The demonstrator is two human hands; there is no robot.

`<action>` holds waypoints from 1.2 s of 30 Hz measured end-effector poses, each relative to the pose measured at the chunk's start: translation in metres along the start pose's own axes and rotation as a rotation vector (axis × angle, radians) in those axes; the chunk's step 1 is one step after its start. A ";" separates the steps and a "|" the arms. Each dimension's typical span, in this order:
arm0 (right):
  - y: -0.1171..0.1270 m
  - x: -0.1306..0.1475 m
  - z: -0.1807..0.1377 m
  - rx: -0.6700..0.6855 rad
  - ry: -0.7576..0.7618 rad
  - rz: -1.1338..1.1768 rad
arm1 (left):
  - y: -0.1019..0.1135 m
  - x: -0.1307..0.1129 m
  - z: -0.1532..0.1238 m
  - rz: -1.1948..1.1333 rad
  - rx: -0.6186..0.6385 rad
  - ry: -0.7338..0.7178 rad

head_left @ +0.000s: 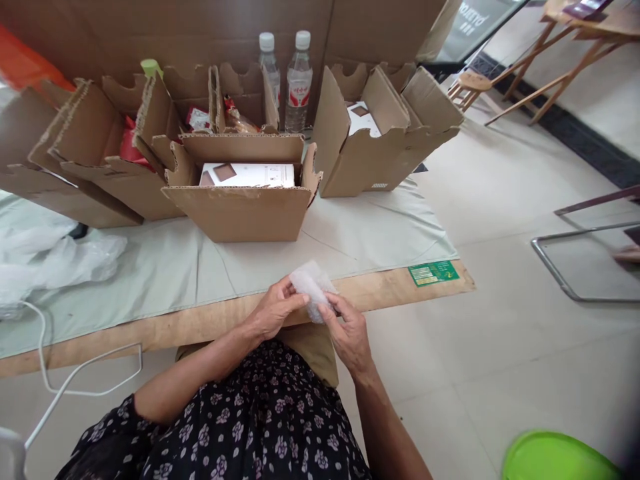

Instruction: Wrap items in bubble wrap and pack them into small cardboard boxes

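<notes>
Between my two hands, over the table's front edge, is a small translucent white piece of foam wrap (314, 285). It looks folded; whether anything lies inside it I cannot tell. My left hand (277, 307) pinches its left side, thumb on top. The lower right side is gripped by my right hand (349, 331), thumb and fingertips closed on it. Just beyond, on the pale green cloth, stands an open cardboard box (255, 217) with a white printed box (250, 175) inside.
More open cardboard boxes (107, 193) stand at the left, others (350, 163) at the right. Behind are two water bottles (299, 87). Crumpled clear plastic (65, 257) lies on the left. A green sticker (433, 273) marks the wooden edge. A green basin (555, 460) sits lower right.
</notes>
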State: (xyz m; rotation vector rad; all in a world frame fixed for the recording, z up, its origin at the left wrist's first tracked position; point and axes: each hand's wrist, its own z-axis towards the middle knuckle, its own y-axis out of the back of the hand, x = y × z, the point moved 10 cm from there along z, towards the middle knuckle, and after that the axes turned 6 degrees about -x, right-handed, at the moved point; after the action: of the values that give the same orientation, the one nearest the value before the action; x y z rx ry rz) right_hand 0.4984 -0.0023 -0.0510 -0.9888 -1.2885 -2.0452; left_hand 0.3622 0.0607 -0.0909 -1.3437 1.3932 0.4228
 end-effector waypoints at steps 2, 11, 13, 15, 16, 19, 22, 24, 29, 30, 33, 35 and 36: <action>0.011 0.005 -0.003 -0.072 0.028 -0.048 | -0.001 0.002 -0.001 -0.081 -0.022 0.034; -0.012 -0.023 0.013 0.232 -0.337 0.627 | -0.013 0.005 -0.015 -0.035 0.177 0.158; -0.024 -0.019 0.013 0.316 -0.394 0.610 | -0.005 0.004 -0.011 0.114 0.117 0.102; -0.028 -0.017 0.013 0.329 -0.422 0.526 | 0.008 -0.001 -0.007 0.261 0.009 0.019; -0.028 -0.017 0.013 0.334 -0.427 0.491 | 0.013 -0.004 -0.005 0.326 -0.033 -0.022; -0.034 -0.011 0.011 0.404 -0.423 0.473 | 0.013 -0.011 -0.006 0.479 -0.029 -0.106; -0.033 -0.002 0.014 0.486 -0.370 0.441 | 0.003 -0.017 -0.010 0.543 0.086 -0.119; -0.020 0.009 0.025 0.511 -0.287 0.375 | -0.002 -0.029 -0.015 0.514 0.180 -0.158; 0.049 0.054 0.095 0.241 -0.146 0.382 | 0.039 -0.072 -0.012 0.367 0.047 -0.394; 0.062 0.067 0.113 0.152 -0.112 0.412 | 0.052 -0.074 -0.008 0.397 -0.046 -0.424; 0.072 0.108 0.170 -0.025 0.019 0.471 | 0.075 -0.068 0.000 0.581 -0.241 -0.488; 0.059 0.127 0.204 -0.037 0.101 0.426 | 0.072 -0.064 0.003 0.703 -0.260 -0.569; 0.051 0.133 0.218 -0.032 0.136 0.352 | 0.068 -0.063 0.002 0.752 -0.251 -0.616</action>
State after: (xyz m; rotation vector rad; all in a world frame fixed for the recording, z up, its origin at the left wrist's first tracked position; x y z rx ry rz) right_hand 0.5227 0.1688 0.1436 -0.9919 -0.9392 -1.8305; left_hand 0.2891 0.1121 -0.0664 -0.7152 1.2862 1.4190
